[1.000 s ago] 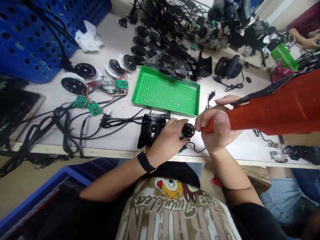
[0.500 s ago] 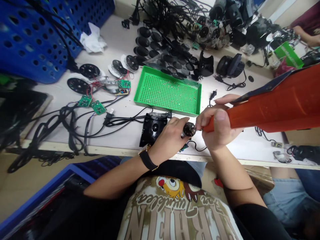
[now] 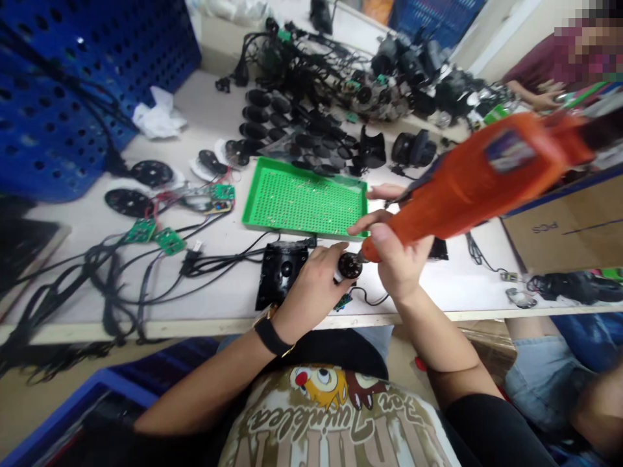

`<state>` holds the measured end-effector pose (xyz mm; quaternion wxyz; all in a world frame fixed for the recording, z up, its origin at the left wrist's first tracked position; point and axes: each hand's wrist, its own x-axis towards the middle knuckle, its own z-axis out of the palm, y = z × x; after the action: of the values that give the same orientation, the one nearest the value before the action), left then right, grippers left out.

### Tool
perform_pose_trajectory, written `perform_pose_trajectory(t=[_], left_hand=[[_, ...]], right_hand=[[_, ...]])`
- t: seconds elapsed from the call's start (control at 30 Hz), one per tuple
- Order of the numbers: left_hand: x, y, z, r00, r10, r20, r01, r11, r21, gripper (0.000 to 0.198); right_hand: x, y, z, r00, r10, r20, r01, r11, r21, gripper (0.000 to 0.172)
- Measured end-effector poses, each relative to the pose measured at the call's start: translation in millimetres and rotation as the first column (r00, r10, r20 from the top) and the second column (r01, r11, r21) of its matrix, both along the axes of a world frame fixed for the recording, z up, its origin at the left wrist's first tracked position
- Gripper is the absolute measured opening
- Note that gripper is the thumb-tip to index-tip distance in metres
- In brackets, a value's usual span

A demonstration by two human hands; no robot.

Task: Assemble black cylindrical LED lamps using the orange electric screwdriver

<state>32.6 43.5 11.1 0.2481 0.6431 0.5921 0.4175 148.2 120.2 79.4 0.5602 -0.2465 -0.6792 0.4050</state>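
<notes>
My left hand point(image 3: 311, 285) is closed around a small black round motor point(image 3: 347, 266) near the table's front edge. My right hand point(image 3: 396, 250) grips the front of a large orange electric screwdriver point(image 3: 467, 178), whose tip meets the motor. A thin black wire with a small green circuit board point(image 3: 343, 302) trails from the motor. Just left of my left hand a black plastic housing point(image 3: 278, 272) lies on the table. A black watch sits on my left wrist.
A green perforated tray point(image 3: 304, 201) with small screws lies behind my hands. Black cables, green circuit boards point(image 3: 168, 239) and black discs point(image 3: 150, 173) cover the left. Blue crates point(image 3: 73, 84) stand far left. More black parts crowd the back. Another person sits at the far right.
The view has shifted, bringing more of the back of the table into sight. The orange screwdriver now tilts more steeply upward to the right. Both hands stay on the motor and tool.
</notes>
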Motion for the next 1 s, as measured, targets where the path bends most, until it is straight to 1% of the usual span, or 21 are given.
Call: perform_pose_trajectory(t=[0.07,0.13,0.2,0.27,0.37,0.47,0.6,0.67,0.77,0.83,0.87,0.9,0.93,1.0], left_hand=[[-0.7,0.9,-0.7,1.000,0.003,0.010,-0.003,1.000,-0.010,0.044],[-1.2,1.8,-0.1,1.000,0.003,0.011,-0.003,1.000,-0.022,0.045],[-1.4,2.2,1.5,1.000,0.007,0.001,-0.007,0.999,-0.042,0.047],[-1.3,2.3,3.4,1.000,0.017,-0.013,-0.018,0.998,-0.065,0.049],[-0.9,2.5,5.2,0.999,0.018,-0.030,-0.020,0.996,-0.088,0.047],[0.1,2.6,6.0,0.999,0.013,-0.038,-0.017,0.995,-0.094,0.048],[2.1,1.0,5.7,0.999,-0.004,-0.035,0.000,0.995,-0.100,0.046],[2.4,0.1,4.4,1.000,0.000,-0.025,-0.002,0.996,-0.093,0.049],[1.6,-0.8,2.0,1.000,0.004,-0.017,-0.006,0.997,-0.080,0.055],[1.0,-1.2,1.2,1.000,0.006,-0.021,-0.007,0.997,-0.078,0.053],[0.8,-1.3,1.2,1.000,0.004,-0.022,-0.006,0.997,-0.079,0.051],[0.9,-1.5,1.5,1.000,0.002,-0.019,-0.004,0.997,-0.076,0.049],[1.1,-1.5,2.0,1.000,-0.004,-0.013,0.003,0.998,-0.069,0.048],[2.2,-1.5,3.4,1.000,-0.026,0.003,0.026,0.999,-0.042,0.045]], right_hand=[[2.5,2.7,3.6,0.999,0.015,0.050,-0.014,0.999,-0.031,0.029],[4.6,5.1,6.9,0.996,0.058,0.063,-0.052,0.995,-0.091,0.047],[6.3,7.2,9.9,0.991,0.126,0.036,-0.120,0.984,-0.134,0.063],[7.1,8.6,13.3,0.984,0.181,-0.010,-0.180,0.969,-0.172,0.068],[5.2,7.9,20.1,0.982,0.177,-0.071,-0.189,0.955,-0.230,0.065],[0.0,3.5,26.6,0.983,0.151,-0.107,-0.173,0.953,-0.249,0.059],[-7.4,-4.1,29.9,0.975,0.064,-0.212,-0.113,0.967,-0.229,0.054],[-9.1,-6.4,29.9,0.970,0.026,-0.241,-0.086,0.967,-0.242,0.058],[-7.9,-7.2,28.9,0.980,0.047,-0.194,-0.096,0.964,-0.249,0.071],[-4.3,-6.0,26.9,0.988,0.072,-0.140,-0.097,0.979,-0.177,0.082],[-1.9,-4.9,25.3,0.989,0.080,-0.121,-0.095,0.988,-0.125,0.083],[0.9,-3.6,23.2,0.991,0.082,-0.101,-0.090,0.993,-0.077,0.080],[3.8,-1.9,20.7,0.994,0.081,-0.072,-0.085,0.995,-0.044,0.074],[8.9,1.6,14.6,0.995,0.095,0.029,-0.095,0.995,-0.016,0.058]])
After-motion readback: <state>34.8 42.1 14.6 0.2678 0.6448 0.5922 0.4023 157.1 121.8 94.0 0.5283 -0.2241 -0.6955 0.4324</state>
